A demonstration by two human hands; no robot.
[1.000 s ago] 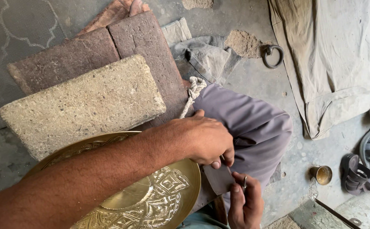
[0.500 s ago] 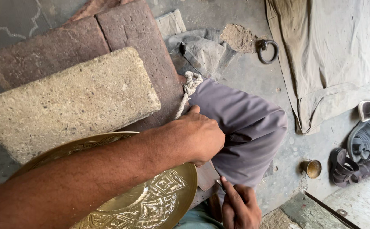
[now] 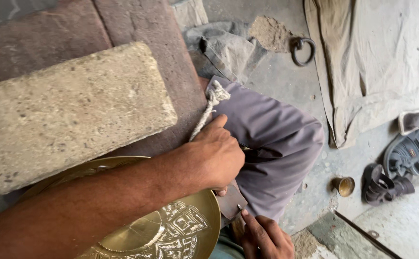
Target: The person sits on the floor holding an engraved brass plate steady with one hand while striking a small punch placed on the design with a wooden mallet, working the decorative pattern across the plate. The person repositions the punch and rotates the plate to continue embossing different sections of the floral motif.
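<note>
The head view looks down on a person who sits on the floor (image 3: 286,81) with a large brass plate (image 3: 171,230) at the lap. The plate is round, golden, and has engraved ornament on its inner part; it lies at the lower middle of the view, partly hidden under the left forearm. The left hand (image 3: 214,158) is curled into a loose fist just above the rim of the plate, resting against the knee in grey-violet trousers (image 3: 276,144). Its fingers are closed, but I cannot tell what is inside them. Below this hand a small dark flat piece (image 3: 232,201) shows beside the plate's edge. The right hand (image 3: 267,237) is low at the bottom edge, with one finger stretched up to touch this dark piece.

A pale rope end (image 3: 209,103) lies along the knee, near the left thumb. Behind the plate there is a rough light stone block (image 3: 70,115) on reddish slabs (image 3: 137,24). To the right are a beige cloth (image 3: 377,57), an iron ring (image 3: 303,50), a small brass cup (image 3: 343,186) and dark sandals (image 3: 401,163).
</note>
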